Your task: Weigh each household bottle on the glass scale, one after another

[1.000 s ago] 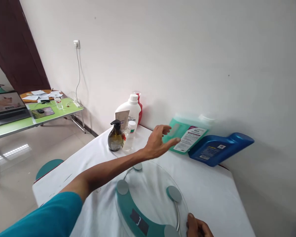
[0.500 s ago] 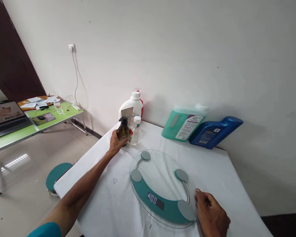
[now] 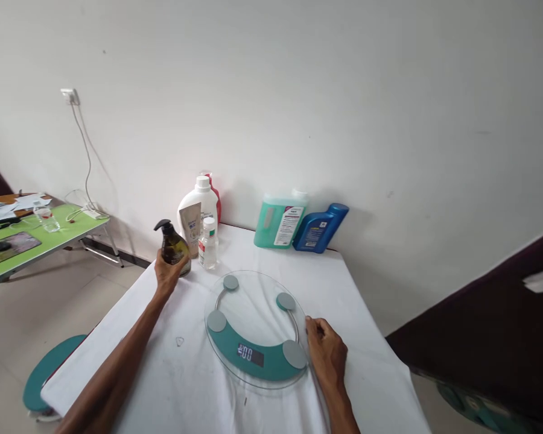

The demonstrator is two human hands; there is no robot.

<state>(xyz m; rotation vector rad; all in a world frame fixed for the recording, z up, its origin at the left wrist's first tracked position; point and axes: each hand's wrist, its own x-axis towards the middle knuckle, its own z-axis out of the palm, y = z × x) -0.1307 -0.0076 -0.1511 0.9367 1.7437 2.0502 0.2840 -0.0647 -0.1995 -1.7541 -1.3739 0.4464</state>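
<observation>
Table (image 3: 321, 283), white-clothed. Glass digital scale (image 3: 254, 351) upon it, lit, unloaded: work barely begun, I judge. Dark pump bottle (image 3: 174, 248), left of it, grasped by my left hand (image 3: 167, 274). Right hand (image 3: 326, 348) curled at scale's rim; pinch uncertain.

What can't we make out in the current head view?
All head view:
- Pump bottle: lower body partly hidden by the left hand.
- Right hand: some fingertips curl out of sight; grip on the scale unclear.
- Red bottle: mostly behind the white jug.
- Green jug: fine label print too small.
- Mouse pad: cut off by left edge.
</observation>
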